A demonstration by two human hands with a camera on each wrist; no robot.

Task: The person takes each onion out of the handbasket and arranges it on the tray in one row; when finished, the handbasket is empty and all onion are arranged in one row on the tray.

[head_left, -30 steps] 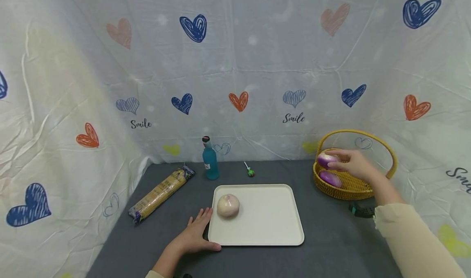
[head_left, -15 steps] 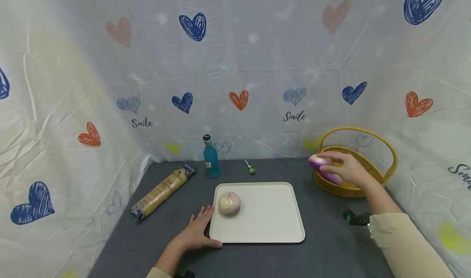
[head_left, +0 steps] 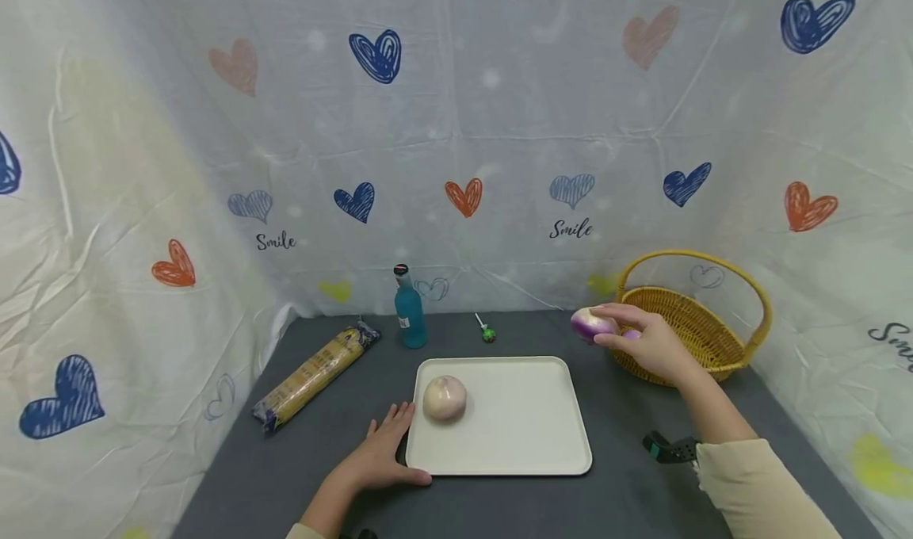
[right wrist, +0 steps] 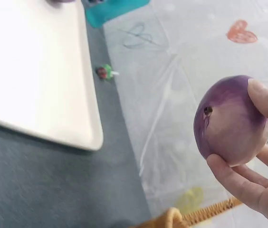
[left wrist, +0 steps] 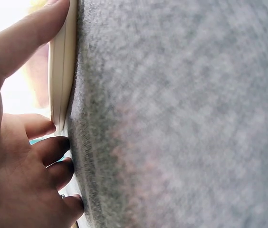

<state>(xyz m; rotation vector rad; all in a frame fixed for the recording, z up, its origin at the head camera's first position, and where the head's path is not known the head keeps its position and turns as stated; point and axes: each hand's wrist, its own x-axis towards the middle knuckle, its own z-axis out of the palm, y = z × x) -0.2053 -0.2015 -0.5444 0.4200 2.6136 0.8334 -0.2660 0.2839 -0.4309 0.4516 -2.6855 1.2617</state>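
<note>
My right hand (head_left: 652, 341) holds a round purple-and-white vegetable (head_left: 594, 325), like a turnip or onion, off the table in front of the basket's left side. In the right wrist view, thumb and fingers grip this vegetable (right wrist: 231, 121) from opposite sides, its small dark stem spot showing. A second purple one (head_left: 632, 334) shows behind the hand at the basket, mostly hidden. My left hand (head_left: 378, 456) lies spread at the left edge of the white tray (head_left: 513, 420), thumb by the near corner. A similar pale, purplish vegetable (head_left: 445, 398) sits on the tray's left part.
The yellow wicker basket (head_left: 695, 325) with its high handle stands at the back right. Behind the tray are a blue bottle (head_left: 410, 313) and a green lollipop (head_left: 488, 334). A long yellow packet of noodles (head_left: 314, 376) lies at left. A heart-printed cloth hangs behind the table.
My right hand has carried the purple-and-white vegetable out of the basket, leftward and slightly down. The left hand stays at the tray's edge.
</note>
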